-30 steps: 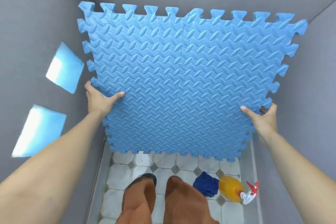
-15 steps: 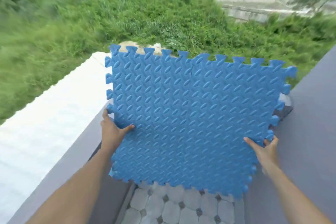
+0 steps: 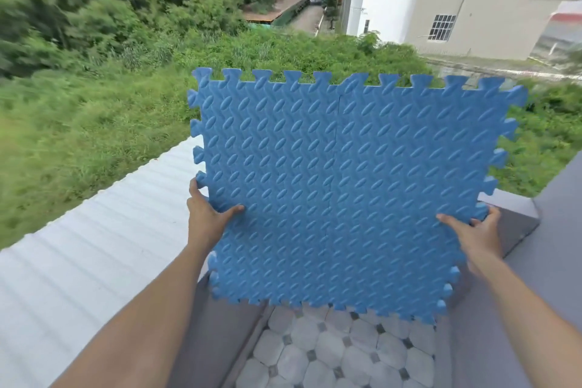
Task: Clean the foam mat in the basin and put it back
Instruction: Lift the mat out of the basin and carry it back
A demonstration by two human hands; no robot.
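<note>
Blue foam mat [image 3: 346, 192] gripped upright by both hands

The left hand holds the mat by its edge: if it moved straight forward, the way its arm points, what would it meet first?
Probably nothing solid. The left hand keeps its grip on the blue foam mat above the grey wall top; ahead lie only the white corrugated roof below and greenery, though depth is unclear.

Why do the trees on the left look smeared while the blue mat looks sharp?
Head view: motion blur streaks the trees and grass at the left edge; the foam mat, gripped by the left hand and right hand, stays crisp. Soft daylight, no glare; the wide lens bends the edges.
</note>
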